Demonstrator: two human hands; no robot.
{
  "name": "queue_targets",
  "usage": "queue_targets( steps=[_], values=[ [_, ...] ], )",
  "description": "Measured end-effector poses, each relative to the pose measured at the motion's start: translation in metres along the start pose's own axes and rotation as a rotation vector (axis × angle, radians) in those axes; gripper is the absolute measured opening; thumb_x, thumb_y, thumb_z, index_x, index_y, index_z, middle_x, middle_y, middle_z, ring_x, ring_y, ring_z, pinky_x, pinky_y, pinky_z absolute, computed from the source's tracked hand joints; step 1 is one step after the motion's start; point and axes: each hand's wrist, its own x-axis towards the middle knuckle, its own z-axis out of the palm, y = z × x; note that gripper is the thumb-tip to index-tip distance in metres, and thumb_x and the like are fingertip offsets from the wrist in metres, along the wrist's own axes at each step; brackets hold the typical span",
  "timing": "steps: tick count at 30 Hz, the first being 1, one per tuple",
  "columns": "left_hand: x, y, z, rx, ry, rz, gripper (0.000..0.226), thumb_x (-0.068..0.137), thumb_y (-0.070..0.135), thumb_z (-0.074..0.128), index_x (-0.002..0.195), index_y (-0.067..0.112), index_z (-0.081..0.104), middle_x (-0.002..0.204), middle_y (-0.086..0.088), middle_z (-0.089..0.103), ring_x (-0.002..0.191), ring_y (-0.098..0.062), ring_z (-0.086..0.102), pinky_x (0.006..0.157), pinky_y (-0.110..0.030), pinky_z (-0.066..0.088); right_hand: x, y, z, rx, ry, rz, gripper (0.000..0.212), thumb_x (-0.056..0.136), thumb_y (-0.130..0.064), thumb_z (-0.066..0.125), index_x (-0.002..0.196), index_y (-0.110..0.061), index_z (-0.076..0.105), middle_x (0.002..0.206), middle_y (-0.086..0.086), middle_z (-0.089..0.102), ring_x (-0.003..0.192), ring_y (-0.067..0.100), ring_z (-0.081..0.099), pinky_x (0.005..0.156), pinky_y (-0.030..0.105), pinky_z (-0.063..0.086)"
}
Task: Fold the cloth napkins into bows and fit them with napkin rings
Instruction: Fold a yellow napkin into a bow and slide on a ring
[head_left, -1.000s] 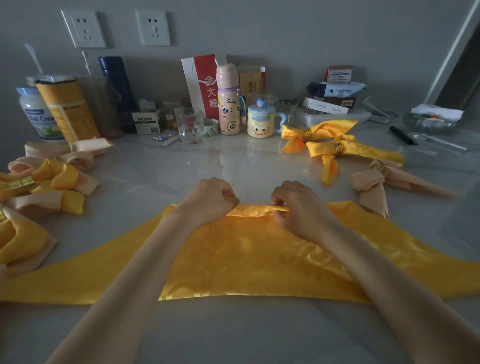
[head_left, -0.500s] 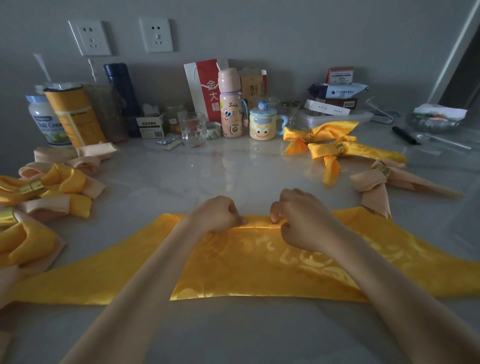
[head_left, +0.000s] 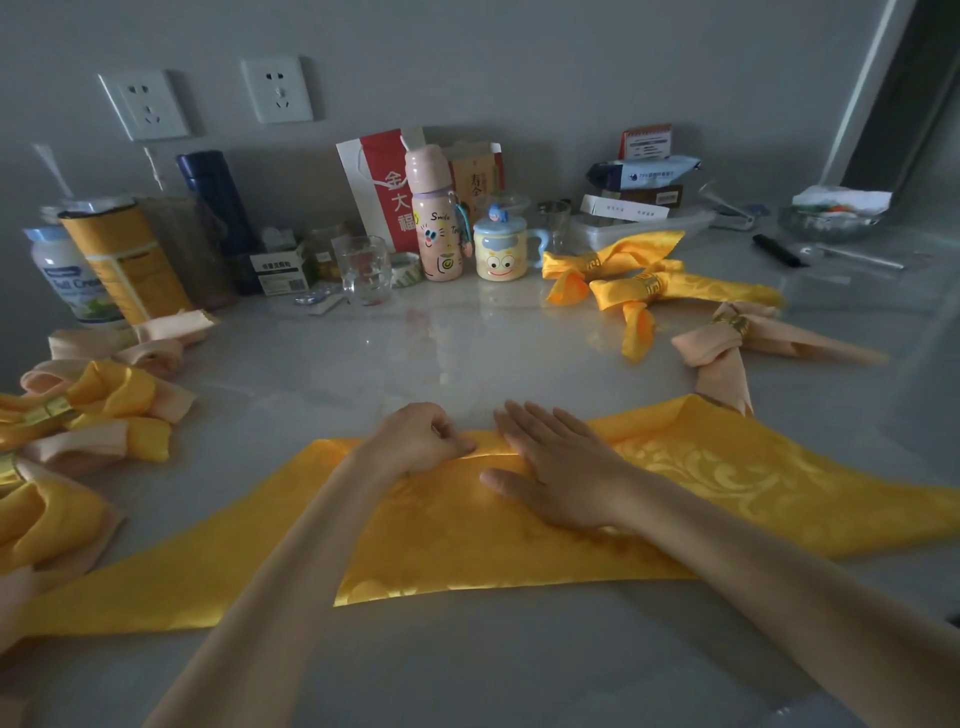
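A yellow patterned napkin (head_left: 727, 493) lies spread in a wide band across the near part of the grey table (head_left: 441, 353), its far edge rolled over. My left hand (head_left: 418, 441) pinches that rolled edge with curled fingers. My right hand (head_left: 556, 467) lies flat on the cloth just right of it, fingers straight. At the far right lie two yellow napkins in gold rings (head_left: 644, 286) and a peach one in a ring (head_left: 732, 325). A pile of yellow and peach napkin bows (head_left: 88, 415) sits at the left.
Along the wall stand a milk jar (head_left: 67, 280), a yellow canister (head_left: 124, 265), a blue flask (head_left: 218, 208), a glass (head_left: 363, 270), a pink bottle (head_left: 434, 218), a cartoon mug (head_left: 501, 249), boxes and a bowl (head_left: 826, 221). A black pen (head_left: 779, 251) lies at the right.
My right hand has let go of the rolled edge and opened flat onto the cloth. The left hand keeps its pinch. The fold has rolled slightly nearer to me.
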Motion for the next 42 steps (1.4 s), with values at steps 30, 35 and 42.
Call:
queue_targets(
  steps=[30, 35, 42],
  values=[
    [-0.027, 0.008, -0.007, 0.360, -0.154, 0.112, 0.041, 0.095, 0.042, 0.049, 0.111, 0.006, 0.061, 0.115, -0.009, 0.061, 0.105, -0.024, 0.056, 0.082, -0.029, 0.042, -0.047, -0.007, -0.023, -0.150, 0.255, 0.121, 0.030, 0.081, 0.000, 0.045, 0.103, -0.018, 0.053, 0.103, -0.001, 0.046, 0.102, 0.019, 0.044, 0.089, 0.030, 0.030],
    [-0.030, 0.007, 0.000, 0.294, -0.135, 0.100, 0.042, 0.095, 0.043, 0.048, 0.114, 0.005, 0.056, 0.118, -0.012, 0.058, 0.109, -0.028, 0.054, 0.086, -0.032, 0.042, -0.015, -0.034, -0.022, -0.060, 0.364, 0.137, 0.026, 0.096, -0.013, 0.039, 0.116, -0.014, 0.056, 0.121, 0.005, 0.055, 0.112, 0.023, 0.052, 0.095, 0.033, 0.034],
    [-0.033, -0.012, 0.012, 0.213, 0.051, 0.124, 0.021, 0.094, 0.039, 0.050, 0.089, 0.019, 0.049, 0.105, -0.008, 0.058, 0.101, -0.030, 0.055, 0.085, -0.038, 0.046, -0.001, -0.038, 0.003, 0.090, 0.109, 0.201, 0.049, 0.102, -0.042, 0.016, 0.148, -0.028, 0.020, 0.159, 0.005, 0.006, 0.146, 0.019, 0.003, 0.117, 0.042, -0.001]
  ],
)
